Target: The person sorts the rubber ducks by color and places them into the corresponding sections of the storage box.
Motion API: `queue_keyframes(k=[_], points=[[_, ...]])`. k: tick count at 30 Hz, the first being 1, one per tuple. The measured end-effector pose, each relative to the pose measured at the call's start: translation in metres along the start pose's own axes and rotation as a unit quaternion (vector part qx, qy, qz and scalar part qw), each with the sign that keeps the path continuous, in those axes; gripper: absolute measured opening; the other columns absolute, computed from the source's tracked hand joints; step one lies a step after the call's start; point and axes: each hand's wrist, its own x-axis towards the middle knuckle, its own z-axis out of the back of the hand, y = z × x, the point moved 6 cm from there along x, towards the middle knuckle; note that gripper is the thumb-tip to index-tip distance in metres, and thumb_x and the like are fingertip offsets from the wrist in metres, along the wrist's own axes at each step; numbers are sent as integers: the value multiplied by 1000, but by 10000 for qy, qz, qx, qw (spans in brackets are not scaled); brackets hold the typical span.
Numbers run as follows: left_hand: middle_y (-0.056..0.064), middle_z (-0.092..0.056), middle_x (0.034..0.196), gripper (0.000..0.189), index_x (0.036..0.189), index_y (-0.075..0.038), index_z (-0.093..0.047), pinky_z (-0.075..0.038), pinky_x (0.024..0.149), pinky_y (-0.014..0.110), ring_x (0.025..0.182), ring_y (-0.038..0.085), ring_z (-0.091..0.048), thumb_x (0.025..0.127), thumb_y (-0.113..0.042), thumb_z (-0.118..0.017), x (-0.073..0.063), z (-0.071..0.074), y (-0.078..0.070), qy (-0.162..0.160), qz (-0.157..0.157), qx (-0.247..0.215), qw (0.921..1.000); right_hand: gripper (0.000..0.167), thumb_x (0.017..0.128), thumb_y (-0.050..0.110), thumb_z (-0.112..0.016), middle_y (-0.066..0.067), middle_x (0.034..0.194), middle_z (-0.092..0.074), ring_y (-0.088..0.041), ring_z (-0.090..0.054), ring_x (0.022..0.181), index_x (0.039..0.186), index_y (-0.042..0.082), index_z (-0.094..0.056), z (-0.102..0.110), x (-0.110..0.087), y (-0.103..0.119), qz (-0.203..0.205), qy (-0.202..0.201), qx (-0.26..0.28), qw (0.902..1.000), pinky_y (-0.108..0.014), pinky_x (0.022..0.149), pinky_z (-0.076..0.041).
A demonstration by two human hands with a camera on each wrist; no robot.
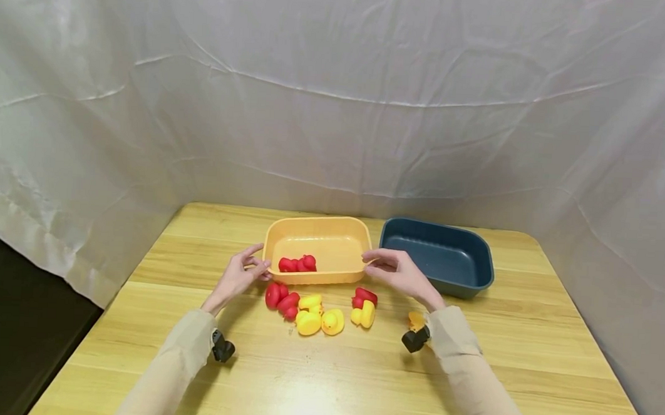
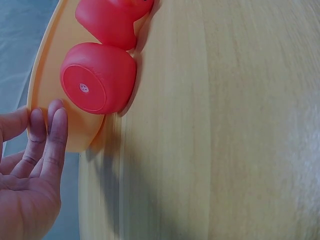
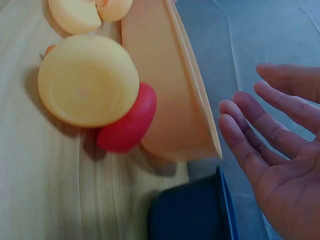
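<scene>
Left wrist | red toy (image 2: pixel 97 80) | base mark (image 2: pixel 84 88) illegible | fingers (image 2: pixel 55 137) touch orange tray (image 2: pixel 84 131)

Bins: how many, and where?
2: the yellow bin in the head view, between the left hand and right hand; the dark blue bin, right of it, partly covered by the right hand.

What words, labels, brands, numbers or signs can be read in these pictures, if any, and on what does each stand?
Readable text: none in any view.
Too small to read: a pale round mark on the base of a red toy, left wrist view.
Too blurred to tell: any marking on the base of a yellow toy, right wrist view.
No lettering shows on the orange tray or dark blue tray.
</scene>
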Motion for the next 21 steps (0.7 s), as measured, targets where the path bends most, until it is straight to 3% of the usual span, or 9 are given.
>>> queue_keyframes(k=[4, 10, 21], points=[[35, -67, 103, 62, 152, 10, -30, -64, 83, 39, 79, 19, -76, 100, -5, -60, 0, 0, 1, 19, 30, 10, 10000, 33, 95, 5, -67, -32, 121, -66, -27, -67, 103, 126, -9, -63, 5, -12, -5, -59, 56, 10, 10000, -14, 89, -55], [34, -68, 101, 62, 152, 10, -30, -63, 84, 42, 80, 23, -76, 100, -5, -60, 0, 0, 0, 7, 26, 11, 10000, 33, 95, 5, -67, -33, 121, -66, -35, -67, 105, 124, -11, -63, 5, -24, -17, -309, 155, 13, 9994, -13, 89, -54], [33, -68, 99, 62, 152, 11, -30, -64, 83, 43, 79, 22, -75, 100, -5, -59, 0, -1, 0, 34, -66, 4, 10000, 36, 98, 15, -66, -28, 119, -68, -32, -69, 103, 124, -10, -64, -12, -27, -33, -782, 459, -348, 9953, -15, 84, -56]])
